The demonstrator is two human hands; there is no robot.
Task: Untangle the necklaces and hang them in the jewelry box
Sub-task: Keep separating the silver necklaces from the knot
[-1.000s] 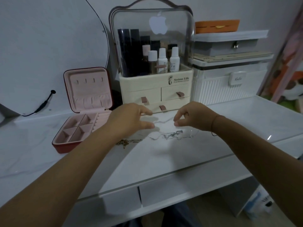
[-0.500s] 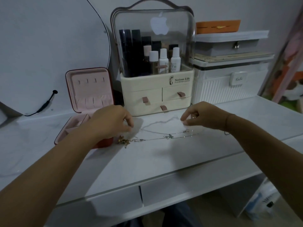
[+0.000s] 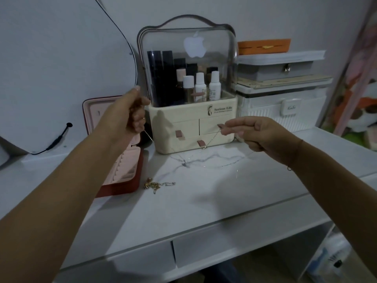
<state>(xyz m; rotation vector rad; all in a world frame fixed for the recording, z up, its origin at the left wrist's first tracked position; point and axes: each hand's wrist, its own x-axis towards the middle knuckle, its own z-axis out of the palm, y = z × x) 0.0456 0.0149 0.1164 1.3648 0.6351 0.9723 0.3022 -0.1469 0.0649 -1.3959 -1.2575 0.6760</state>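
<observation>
My left hand (image 3: 130, 113) is raised in front of the open jewelry box (image 3: 122, 172) and pinches one end of a thin silver necklace (image 3: 210, 142). My right hand (image 3: 255, 133) pinches the other end of that chain, lifted above the table. The chain sags between them, and its lowest part with a small pendant lies on the marble tabletop (image 3: 204, 197). A gold necklace (image 3: 155, 185) lies bunched on the table beside the box's front corner. The box is red outside and pink inside, with its lid upright; my left arm hides much of it.
A cream cosmetics organizer (image 3: 193, 127) with a clear cover and small drawers stands right behind the hands. White and grey storage boxes (image 3: 281, 97) are stacked to its right. A round mirror (image 3: 61, 58) with a black cable leans at the left.
Both hands have risen from the tabletop and moved apart, lifting the silver necklace's ends. The left hand went up toward the jewelry box lid. The gold necklace stayed on the table.
</observation>
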